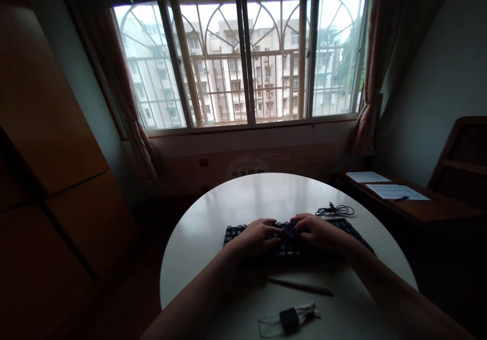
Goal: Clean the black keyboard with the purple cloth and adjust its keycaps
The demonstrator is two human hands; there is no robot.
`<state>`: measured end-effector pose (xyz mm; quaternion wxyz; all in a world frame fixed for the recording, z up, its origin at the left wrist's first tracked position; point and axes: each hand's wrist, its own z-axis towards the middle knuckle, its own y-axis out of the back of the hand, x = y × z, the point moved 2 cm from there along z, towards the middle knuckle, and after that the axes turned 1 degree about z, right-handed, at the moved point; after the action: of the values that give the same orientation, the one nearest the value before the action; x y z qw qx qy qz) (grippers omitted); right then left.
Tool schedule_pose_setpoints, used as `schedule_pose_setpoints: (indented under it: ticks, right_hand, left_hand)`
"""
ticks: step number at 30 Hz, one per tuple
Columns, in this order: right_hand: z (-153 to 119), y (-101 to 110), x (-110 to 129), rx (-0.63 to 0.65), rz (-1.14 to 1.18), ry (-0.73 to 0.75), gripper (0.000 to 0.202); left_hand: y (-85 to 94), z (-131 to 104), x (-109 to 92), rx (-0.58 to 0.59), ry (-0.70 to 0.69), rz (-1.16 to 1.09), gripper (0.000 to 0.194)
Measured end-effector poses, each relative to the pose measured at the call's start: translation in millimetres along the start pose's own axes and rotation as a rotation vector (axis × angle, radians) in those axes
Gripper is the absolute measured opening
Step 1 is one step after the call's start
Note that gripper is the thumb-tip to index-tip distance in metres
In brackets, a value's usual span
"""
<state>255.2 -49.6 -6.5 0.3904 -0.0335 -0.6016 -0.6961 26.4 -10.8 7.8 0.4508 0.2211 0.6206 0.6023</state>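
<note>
A black keyboard (281, 251) lies on the white round table (190, 259) in front of me. A small crumpled dark purple cloth (291, 230) sits on its keys between my hands. My right hand (310, 228) has its fingers bent and pressed round the cloth's right side. From the left, my left hand (262, 234) rests over the keys, fingers apart, one fingertip reaching the cloth's edge. Nearer to me lie a thin brush (300, 285) and a wire keycap puller (289, 318) with a dark block at its middle. My hands hide many keys.
Behind the keyboard's right half lies a coiled black cable (335, 209). A brown wooden surface (449, 209) on the right bears paper sheets (397, 192) and a dark pen (401, 198). Wooden cabinets (53, 127) stand left; a barred window (247, 66) is ahead.
</note>
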Motion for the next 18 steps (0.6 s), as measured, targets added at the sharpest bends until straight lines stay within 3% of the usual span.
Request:
schedule_pose_setpoints:
  ticks: [18]
  right_hand:
    - [1.3,-1.9,0.3,-0.018,-0.020,0.003,0.025]
  left_hand:
    - [-4.4,-1.5,7.1,-0.010,-0.002,0.004,0.038]
